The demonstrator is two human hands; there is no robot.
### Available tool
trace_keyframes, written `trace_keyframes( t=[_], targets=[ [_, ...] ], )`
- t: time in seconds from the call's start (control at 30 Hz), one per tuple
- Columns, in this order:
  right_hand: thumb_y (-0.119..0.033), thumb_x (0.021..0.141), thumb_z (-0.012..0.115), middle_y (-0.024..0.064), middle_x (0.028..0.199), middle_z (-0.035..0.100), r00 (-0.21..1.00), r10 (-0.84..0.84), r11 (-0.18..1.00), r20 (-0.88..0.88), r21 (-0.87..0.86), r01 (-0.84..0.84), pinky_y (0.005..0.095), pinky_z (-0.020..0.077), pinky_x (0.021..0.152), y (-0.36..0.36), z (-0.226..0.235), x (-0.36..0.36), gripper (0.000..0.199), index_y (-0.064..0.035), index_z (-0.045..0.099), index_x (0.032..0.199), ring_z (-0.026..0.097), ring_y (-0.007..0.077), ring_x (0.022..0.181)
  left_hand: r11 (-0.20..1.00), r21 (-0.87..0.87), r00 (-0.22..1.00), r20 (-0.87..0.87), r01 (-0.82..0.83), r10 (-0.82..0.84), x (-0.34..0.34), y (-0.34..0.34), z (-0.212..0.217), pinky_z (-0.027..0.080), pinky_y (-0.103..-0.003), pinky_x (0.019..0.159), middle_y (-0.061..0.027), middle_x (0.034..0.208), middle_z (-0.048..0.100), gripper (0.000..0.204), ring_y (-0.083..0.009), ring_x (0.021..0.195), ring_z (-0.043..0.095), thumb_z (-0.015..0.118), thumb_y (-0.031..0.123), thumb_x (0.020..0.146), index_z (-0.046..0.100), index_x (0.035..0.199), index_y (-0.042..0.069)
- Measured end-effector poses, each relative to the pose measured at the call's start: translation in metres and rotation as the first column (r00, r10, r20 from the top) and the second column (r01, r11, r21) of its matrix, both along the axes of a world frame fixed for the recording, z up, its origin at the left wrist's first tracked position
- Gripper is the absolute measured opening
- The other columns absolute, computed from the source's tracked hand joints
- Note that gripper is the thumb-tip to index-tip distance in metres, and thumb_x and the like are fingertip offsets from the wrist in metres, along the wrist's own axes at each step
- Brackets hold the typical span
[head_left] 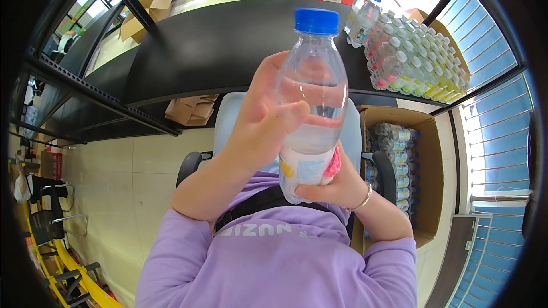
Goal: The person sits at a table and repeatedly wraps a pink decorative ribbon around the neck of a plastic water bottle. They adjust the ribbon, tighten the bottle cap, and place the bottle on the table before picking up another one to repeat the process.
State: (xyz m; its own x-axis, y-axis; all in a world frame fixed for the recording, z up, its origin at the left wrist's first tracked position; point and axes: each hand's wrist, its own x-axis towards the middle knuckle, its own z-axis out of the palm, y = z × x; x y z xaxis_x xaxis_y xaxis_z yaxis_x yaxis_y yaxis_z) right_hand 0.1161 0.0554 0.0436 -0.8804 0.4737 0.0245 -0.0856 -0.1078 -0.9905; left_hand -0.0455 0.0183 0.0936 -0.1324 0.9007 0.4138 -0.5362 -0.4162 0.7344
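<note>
The person's left hand is curling round the upper body of a tall clear plastic bottle with a blue screw cap, thumb in front, fingers showing through behind. The right hand is cupping the lower end, thumb across it, and a pink, rough-textured item is sitting between it and the label. The bottle is tilting slightly, hanging in the air short of the counter's near edge. Doing this well, I'm thinking, means supporting the base firmly and squeezing lightly above, since thin plastic is likely to dent.

To the right, below that edge, a brown cardboard box is holding rows of blue-capped bottles. Across the black counter, white-capped bottles are crowding the right end, with two blue-capped bottles standing beside them towards the far edge.
</note>
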Motion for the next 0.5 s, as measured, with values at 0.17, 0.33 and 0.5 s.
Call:
trace_keyframes(
  t=[0.17, 0.33, 0.5],
  targets=[
    [-0.020, 0.063, 0.077, 0.0113, 0.116, 0.043, 0.999, 0.044, 0.996, 0.030, 0.072, -0.046, 0.0345, 0.0349, 0.093, 0.004, -0.006, 0.002, 0.079, -0.0010, 0.028, 0.121, 0.043, 0.0179, 0.109, 1.000, -0.023, 1.000, 0.013, -0.002, 0.002, 0.001, -0.001, 0.000, 0.050, -0.046, 0.081, -0.0154, 0.117, 0.043, 0.054, -0.0306, 0.105, 0.053, 0.055, 0.010, 0.082, 0.026, 0.128, 0.006],
    [-0.020, 0.061, 0.077, 0.0158, 0.119, 0.037, 0.968, -0.163, 0.898, -0.191, 0.377, 0.226, 0.0372, 0.0367, 0.090, 0.001, -0.021, 0.005, 0.084, -0.0007, 0.026, 0.124, 0.044, 0.0267, 0.109, 1.000, -0.001, 1.000, 0.006, 0.017, -0.017, 0.006, -0.004, -0.002, 0.049, -0.045, 0.082, -0.0157, 0.116, 0.045, 0.054, -0.0280, 0.102, 0.054, 0.055, 0.012, 0.082, 0.026, 0.127, 0.004],
    [-0.023, 0.061, 0.078, 0.0213, 0.120, 0.032, 0.863, -0.194, 0.377, -0.468, 0.776, 0.505, 0.0382, 0.0434, 0.081, 0.008, 0.004, 0.005, 0.085, -0.0065, 0.027, 0.126, 0.045, 0.0311, 0.106, 0.997, -0.073, 0.997, -0.076, 0.014, -0.020, 0.005, -0.006, -0.003, 0.050, -0.043, 0.082, -0.0166, 0.116, 0.046, 0.053, -0.0255, 0.102, 0.054, 0.054, 0.010, 0.082, 0.026, 0.126, 0.002]
  ],
)
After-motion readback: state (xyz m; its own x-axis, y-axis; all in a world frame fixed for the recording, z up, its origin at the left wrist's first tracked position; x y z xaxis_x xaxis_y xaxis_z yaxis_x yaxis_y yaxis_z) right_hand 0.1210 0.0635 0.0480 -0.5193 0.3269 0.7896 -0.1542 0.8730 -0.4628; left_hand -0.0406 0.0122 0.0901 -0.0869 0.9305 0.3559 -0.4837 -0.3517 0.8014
